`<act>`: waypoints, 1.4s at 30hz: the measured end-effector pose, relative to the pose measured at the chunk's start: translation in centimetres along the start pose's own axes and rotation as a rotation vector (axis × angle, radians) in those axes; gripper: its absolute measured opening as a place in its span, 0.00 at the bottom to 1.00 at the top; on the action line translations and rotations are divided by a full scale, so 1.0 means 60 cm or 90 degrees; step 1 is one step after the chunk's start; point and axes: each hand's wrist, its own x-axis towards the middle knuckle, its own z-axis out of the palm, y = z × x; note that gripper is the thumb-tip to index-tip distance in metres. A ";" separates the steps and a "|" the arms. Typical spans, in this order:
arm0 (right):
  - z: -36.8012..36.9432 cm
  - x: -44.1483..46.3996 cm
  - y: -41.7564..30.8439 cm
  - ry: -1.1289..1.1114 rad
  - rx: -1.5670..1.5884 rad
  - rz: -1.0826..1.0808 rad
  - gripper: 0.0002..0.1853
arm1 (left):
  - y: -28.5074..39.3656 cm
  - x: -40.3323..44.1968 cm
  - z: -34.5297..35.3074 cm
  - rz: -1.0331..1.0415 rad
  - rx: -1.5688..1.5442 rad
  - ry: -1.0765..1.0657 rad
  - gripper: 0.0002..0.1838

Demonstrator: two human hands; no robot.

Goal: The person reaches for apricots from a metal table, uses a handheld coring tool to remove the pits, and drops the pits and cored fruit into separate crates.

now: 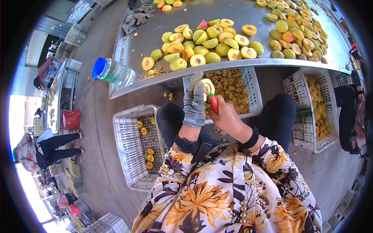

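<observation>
In front of the table's edge, my left hand (194, 103), in a grey striped glove, is closed around a peach half (208, 85) with its cut face toward the right. My bare right hand (230, 119) grips a small hand tool with a red handle (213, 104) and a green collar. The tool's tip meets the cut face, so its working end is hidden. Just beyond my hands, a pile of yellow-green peach halves (212, 58) lies on the metal table (151, 39), several with pits showing.
A crate of cut fruit pieces (254, 91) stands under the table's edge. On the left is a white crate (132, 165) with a few halves; a fuller crate (335, 134) is at right. A blue-capped bottle (116, 72) and gloves (136, 19) rest on the table. Other people work far left.
</observation>
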 end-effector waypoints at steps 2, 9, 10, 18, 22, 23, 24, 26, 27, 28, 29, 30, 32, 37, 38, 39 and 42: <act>-0.002 -0.006 0.004 -0.007 0.002 0.021 0.13 | -0.003 -0.002 0.008 0.029 0.040 -0.011 0.24; -0.008 -0.023 0.011 -0.122 -0.016 0.036 0.11 | 0.011 0.018 -0.019 -0.246 -0.170 -0.045 0.19; -0.007 -0.021 0.015 -0.147 -0.021 0.039 0.12 | 0.011 0.028 -0.028 -0.327 -0.184 -0.092 0.19; -0.024 -0.021 0.017 -0.157 0.027 -0.044 0.08 | 0.030 -0.011 0.010 -0.150 -0.153 0.033 0.13; -0.040 -0.021 -0.027 -0.273 0.165 0.114 0.06 | 0.019 -0.008 0.004 -0.179 -0.206 0.080 0.10; -0.045 -0.019 -0.037 -0.358 0.260 0.240 0.05 | 0.017 -0.007 0.002 -0.183 -0.204 0.065 0.10; -0.044 -0.020 -0.033 -0.358 0.261 0.241 0.05 | 0.015 -0.007 0.001 -0.169 -0.172 0.070 0.10; -0.042 -0.022 -0.027 -0.410 0.381 0.287 0.04 | 0.013 -0.008 -0.002 -0.163 -0.148 0.039 0.10; -0.041 -0.024 -0.025 -0.410 0.381 0.287 0.04 | 0.012 -0.008 -0.004 -0.156 -0.123 0.008 0.10; -0.039 -0.026 -0.026 -0.413 0.401 0.318 0.05 | 0.013 -0.006 -0.011 -0.156 -0.123 0.009 0.10; -0.038 -0.028 -0.028 -0.416 0.422 0.349 0.07 | 0.016 -0.001 -0.021 -0.238 -0.151 -0.047 0.11; -0.038 -0.030 -0.030 -0.417 0.423 0.351 0.07 | 0.018 0.002 -0.028 -0.320 -0.178 -0.102 0.11; -0.040 -0.033 -0.032 -0.443 0.507 0.394 0.07 | 0.016 0.006 -0.033 -0.328 -0.193 -0.123 0.11; -0.042 -0.022 -0.036 -0.448 0.416 0.372 0.06 | 0.012 -0.005 -0.011 -0.126 -0.034 0.000 0.12; -0.045 -0.020 -0.036 -0.452 0.397 0.363 0.04 | 0.018 -0.008 -0.005 -0.120 -0.029 0.011 0.15; -0.046 -0.020 -0.035 -0.453 0.395 0.363 0.04 | 0.019 -0.006 -0.009 -0.119 -0.030 0.013 0.15; -0.045 -0.021 -0.037 -0.504 0.397 0.377 0.06 | 0.017 0.009 -0.045 -0.373 -0.209 -0.238 0.14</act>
